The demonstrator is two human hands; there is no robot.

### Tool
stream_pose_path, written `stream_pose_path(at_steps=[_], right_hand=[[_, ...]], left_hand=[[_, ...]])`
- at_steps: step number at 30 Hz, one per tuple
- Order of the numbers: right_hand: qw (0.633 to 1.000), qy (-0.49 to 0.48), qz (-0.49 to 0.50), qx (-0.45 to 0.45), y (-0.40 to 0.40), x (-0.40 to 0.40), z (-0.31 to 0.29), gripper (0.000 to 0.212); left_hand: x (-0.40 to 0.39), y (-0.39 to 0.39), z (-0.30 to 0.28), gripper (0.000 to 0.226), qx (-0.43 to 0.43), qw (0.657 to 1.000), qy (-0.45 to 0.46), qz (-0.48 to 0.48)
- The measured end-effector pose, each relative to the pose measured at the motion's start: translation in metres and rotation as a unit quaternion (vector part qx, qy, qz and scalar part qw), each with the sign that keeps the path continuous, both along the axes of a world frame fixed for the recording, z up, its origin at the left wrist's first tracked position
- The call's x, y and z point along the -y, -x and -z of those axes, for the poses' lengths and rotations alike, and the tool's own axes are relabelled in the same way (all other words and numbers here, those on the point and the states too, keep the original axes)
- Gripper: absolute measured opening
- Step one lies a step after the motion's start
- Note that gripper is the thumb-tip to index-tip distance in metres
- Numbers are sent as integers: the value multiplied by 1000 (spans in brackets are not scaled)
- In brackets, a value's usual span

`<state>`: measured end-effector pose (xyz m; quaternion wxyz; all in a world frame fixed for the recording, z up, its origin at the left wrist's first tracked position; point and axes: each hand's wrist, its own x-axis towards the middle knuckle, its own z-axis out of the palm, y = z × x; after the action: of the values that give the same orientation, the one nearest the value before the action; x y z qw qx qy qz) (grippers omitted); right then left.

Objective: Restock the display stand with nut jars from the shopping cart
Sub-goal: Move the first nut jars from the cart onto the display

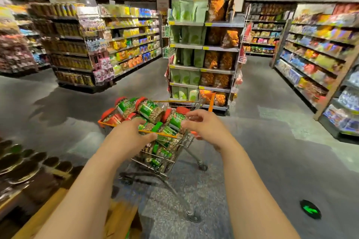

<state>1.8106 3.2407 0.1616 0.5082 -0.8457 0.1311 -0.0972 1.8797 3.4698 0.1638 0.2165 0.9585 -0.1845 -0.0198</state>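
A small wire shopping cart (174, 155) with an orange handle bar stands in front of me. It is heaped with nut jars (149, 110) that have red lids and green labels. My left hand (130, 134) grips the orange bar, fingers over it and thumb below. My right hand (207, 128) hovers at the bar's right end with fingers loosely curled and holds nothing. A wooden display stand (116, 217) is at the lower left, and blurred dark-lidded jars (25, 167) sit on it.
A tall end shelf (204, 46) of green and orange snack bags stands just beyond the cart. Long stocked shelves run on the left (71, 44) and right (314, 54), with grey floor aisles between them. A green arrow marker (309, 209) lies on the floor at the right.
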Motion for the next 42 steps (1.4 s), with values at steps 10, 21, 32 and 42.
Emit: stream_pose_path(at_steps=[10, 21, 32, 42], right_hand=[[994, -9, -108, -4, -212, 113, -19, 43], [982, 14, -158, -103, -404, 142, 46, 59], [960, 28, -161, -228, -562, 151, 127, 60], [900, 106, -268, -327, -648, 120, 203, 96]], left_hand=[[90, -166, 4, 68, 24, 990, -36, -138], [125, -338, 84, 93, -86, 969, 113, -204], [140, -507, 168, 106, -261, 910, 213, -242], [121, -574, 234, 138, -358, 867, 215, -272]])
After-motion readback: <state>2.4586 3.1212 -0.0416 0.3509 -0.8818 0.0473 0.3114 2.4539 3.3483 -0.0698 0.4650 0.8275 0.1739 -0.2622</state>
